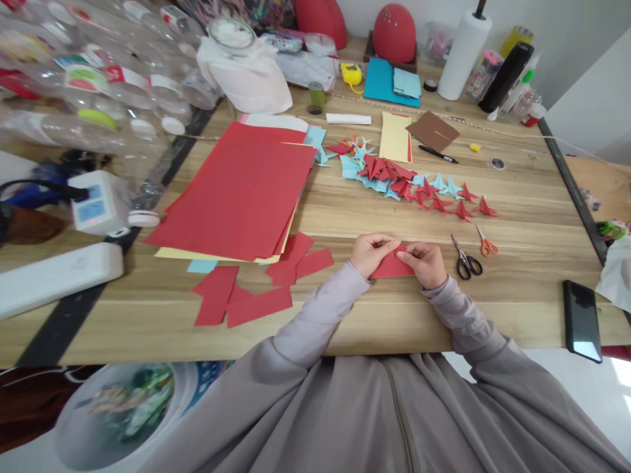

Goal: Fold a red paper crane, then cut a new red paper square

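My left hand [371, 253] and my right hand [428, 263] both pinch a small piece of red paper [392, 268] near the table's front edge. Its upper edge lies under my fingertips, and whether it is folded there I cannot tell. To the right of my right hand are black-handled scissors [466, 258] and small orange-handled scissors [486, 242]. Several cut red paper strips [259, 306] lie left of my left hand. Beyond my hands sits a cluster of folded red paper cranes [434, 194] mixed with light blue ones [440, 183].
A stack of large red sheets [236, 190] covers the left middle of the table. Plastic bottles [128, 85] crowd the far left. A black phone [582, 322] rests at the right edge. Yellow paper [395, 136], brown paper [434, 131] and a black pen [438, 154] lie farther back.
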